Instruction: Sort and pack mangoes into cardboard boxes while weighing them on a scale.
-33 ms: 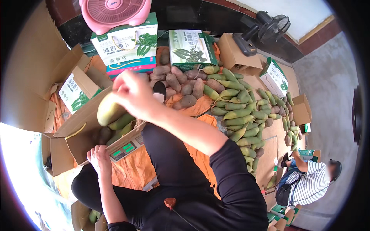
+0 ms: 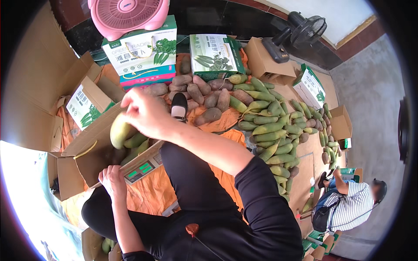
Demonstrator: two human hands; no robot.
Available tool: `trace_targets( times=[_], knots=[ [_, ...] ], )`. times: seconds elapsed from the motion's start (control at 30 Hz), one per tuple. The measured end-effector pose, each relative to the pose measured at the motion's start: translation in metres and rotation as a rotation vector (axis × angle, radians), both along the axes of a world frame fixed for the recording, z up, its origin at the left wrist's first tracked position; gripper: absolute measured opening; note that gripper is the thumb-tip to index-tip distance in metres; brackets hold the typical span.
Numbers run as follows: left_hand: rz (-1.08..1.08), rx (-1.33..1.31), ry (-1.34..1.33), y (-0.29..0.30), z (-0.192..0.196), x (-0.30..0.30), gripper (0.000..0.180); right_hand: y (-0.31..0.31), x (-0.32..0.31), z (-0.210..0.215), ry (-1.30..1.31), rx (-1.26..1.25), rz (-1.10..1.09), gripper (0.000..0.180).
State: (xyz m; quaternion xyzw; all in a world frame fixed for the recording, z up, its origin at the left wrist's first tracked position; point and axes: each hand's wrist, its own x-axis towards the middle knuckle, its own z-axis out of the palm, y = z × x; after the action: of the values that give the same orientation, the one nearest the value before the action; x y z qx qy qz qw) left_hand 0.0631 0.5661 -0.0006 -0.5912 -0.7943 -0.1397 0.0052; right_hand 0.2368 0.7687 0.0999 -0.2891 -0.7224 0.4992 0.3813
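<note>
My right hand (image 2: pixel 146 115) grips a pale green radish (image 2: pixel 118 130) and holds it over an open brown cardboard box (image 2: pixel 85 158). Several more green radishes (image 2: pixel 137 141) lie inside the box. The box stands on a scale whose green display (image 2: pixel 141 167) shows at its near right corner. My left hand (image 2: pixel 112 180) is curled over the near edge of the box, beside the display. I sit over an orange sheet (image 2: pixel 148 195) with my dark-trousered legs around the box.
A pile of green radishes (image 2: pixel 270 126) and brown-purple tubers (image 2: pixel 209 98) covers the floor ahead and to the right. Printed cartons (image 2: pixel 141 50), a pink fan (image 2: pixel 126 15), a black fan (image 2: pixel 305 32) and empty boxes (image 2: pixel 265 61) ring them. Another person (image 2: pixel 348 204) sits lower right.
</note>
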Motion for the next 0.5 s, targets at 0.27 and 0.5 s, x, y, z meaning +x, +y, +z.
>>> trace_targets(
  times=[0.27, 0.5],
  knots=[
    [0.020, -0.033, 0.012, -0.001, 0.007, 0.001, 0.011, 0.028, 0.058, -0.049, -0.139, -0.121, -0.035, 0.019],
    [0.023, -0.030, -0.005, 0.003, 0.005, 0.004, 0.008, 0.112, 0.214, -0.179, -0.209, -0.388, -0.602, 0.011]
  ],
)
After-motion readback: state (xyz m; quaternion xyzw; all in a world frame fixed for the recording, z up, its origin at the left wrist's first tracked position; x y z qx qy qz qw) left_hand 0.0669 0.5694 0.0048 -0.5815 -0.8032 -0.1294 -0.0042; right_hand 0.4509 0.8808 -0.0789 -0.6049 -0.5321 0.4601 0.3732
